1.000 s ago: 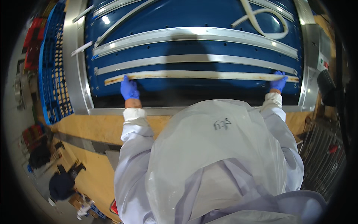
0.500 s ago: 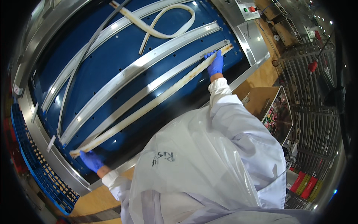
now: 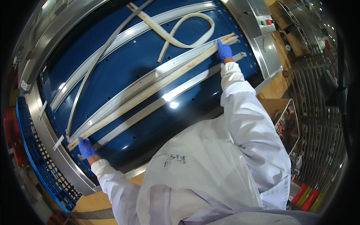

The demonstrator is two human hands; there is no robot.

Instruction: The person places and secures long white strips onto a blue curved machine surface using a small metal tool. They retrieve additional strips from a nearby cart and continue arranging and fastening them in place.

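Observation:
A long cream-coloured strip (image 3: 190,66) with brown stains stretches between my gloved hands, slanting from lower left to upper right. My left hand (image 3: 87,148) grips its near-left end; my right hand (image 3: 224,51) has its fingers closed round it close to the far-right end. The strip lies along or just above the near side of a pale metal rail (image 3: 142,83); whether it touches the rail, I cannot tell. Nearer to me, a flat silver bar (image 3: 150,108) rests on the blue surface (image 3: 123,71), which has small dark holes.
Beyond the rail lies a looped cream strip (image 3: 159,30). A thin grey bar (image 3: 93,63) crosses a far metal rail (image 3: 127,34). A steel frame (image 3: 268,56) borders the blue surface, with a red and green button box (image 3: 267,22). A blue crate (image 3: 41,161) stands at left.
Both hands have carried the stained strip away from me, past the flat bar, to the metal rail. The view has also shifted a little.

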